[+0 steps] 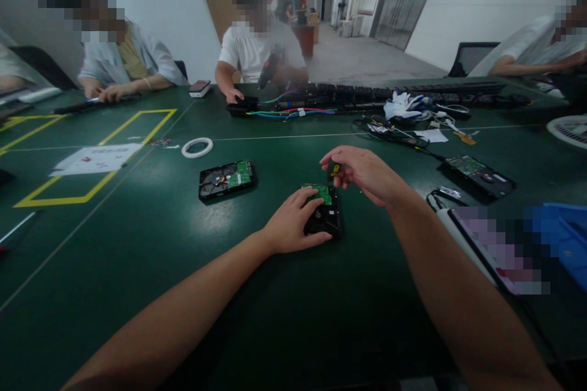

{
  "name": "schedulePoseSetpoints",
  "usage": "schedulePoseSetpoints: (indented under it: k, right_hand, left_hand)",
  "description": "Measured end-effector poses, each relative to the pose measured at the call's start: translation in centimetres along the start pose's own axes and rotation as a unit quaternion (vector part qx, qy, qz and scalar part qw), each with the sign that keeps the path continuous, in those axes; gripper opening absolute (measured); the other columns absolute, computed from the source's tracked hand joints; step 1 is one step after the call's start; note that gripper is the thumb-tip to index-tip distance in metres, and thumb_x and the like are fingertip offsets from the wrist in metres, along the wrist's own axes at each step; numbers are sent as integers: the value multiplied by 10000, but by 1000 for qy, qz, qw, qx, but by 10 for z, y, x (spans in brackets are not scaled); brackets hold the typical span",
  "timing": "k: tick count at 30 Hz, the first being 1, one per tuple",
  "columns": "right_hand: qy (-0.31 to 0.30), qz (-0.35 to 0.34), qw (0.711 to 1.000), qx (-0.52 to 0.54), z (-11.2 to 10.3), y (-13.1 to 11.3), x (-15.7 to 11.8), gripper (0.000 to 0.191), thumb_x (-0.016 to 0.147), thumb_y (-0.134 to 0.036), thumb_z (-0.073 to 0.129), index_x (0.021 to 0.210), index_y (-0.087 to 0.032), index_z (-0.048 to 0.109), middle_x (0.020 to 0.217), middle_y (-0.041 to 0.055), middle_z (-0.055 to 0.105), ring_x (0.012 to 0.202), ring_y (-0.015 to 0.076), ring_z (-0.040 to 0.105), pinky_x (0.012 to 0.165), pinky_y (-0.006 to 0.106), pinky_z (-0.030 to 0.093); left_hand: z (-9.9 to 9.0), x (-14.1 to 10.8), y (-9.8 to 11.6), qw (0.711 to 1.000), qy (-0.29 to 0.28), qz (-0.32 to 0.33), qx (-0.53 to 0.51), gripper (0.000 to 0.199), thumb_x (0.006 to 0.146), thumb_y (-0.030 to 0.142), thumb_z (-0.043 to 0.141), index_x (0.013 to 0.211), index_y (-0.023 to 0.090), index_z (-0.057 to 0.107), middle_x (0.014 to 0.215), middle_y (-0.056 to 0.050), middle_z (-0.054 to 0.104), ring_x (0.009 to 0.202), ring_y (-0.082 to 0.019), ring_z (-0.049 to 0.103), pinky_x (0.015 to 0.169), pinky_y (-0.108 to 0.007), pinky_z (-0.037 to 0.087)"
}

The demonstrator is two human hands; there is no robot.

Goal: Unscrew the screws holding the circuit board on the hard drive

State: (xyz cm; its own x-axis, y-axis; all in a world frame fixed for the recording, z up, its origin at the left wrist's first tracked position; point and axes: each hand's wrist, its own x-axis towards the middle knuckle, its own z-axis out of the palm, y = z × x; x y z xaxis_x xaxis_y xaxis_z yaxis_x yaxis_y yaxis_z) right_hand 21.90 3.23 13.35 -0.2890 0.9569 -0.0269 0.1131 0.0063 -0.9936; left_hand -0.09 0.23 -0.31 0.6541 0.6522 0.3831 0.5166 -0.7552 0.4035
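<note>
In the head view, a hard disk drive (328, 220) lies circuit-board side up on the green table (220, 299); clock directions are taken from it, twelve pointing away from me. My left hand (288, 223) comes in from eight o'clock, its fingers spread wide and laid over the drive, the thumb along the near edge and the fingertips across the board. My right hand (364, 174) is raised at one o'clock, fingers curled, pinching a small dark piece (336, 169) with a yellow marking; its exact kind I cannot tell. At ten o'clock lies a second hard drive (224, 182), well apart, with a white ring (186, 149) beyond it. At two o'clock rests a third hard drive (481, 178), a black cable leading to its far side. A phone (493, 256) lies at three o'clock, near my right forearm. At twelve, a seated co-worker (263, 46) holds a power drill (270, 67) beside black cable bundles (358, 95).
</note>
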Motion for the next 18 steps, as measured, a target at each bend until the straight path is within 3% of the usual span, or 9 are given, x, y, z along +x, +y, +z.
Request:
schedulePoseSetpoints:
  k: [6,13,18]
  right_hand:
    - [5,0,999,-35,-3,1,0,198,972,-282,624,1041,-192,787,1064,88,811,673,134,615,565,270,464]
    - [2,27,999,20,3,-2,-3,69,968,-259,670,950,-224,614,1011,70,816,563,107,618,464,233,405]
    - [-17,26,998,56,4,-4,-4,46,988,-224,636,946,-225,617,933,35,750,594,128,696,510,238,494]
  left_hand:
    - [-1,0,0,1000,0,3,7,847,941,732,729,1559,188,529,1611,-209,495,1555,-432,451,1302,-637,411]
    - [-2,0,2,1000,-2,-1,3,843,936,724,738,1571,211,526,1630,-195,483,1565,-441,436,1298,-659,408]
    - [-1,0,1,1000,0,-3,-6,852,930,721,745,1583,225,514,1626,-192,489,1562,-442,440,1294,-666,408]
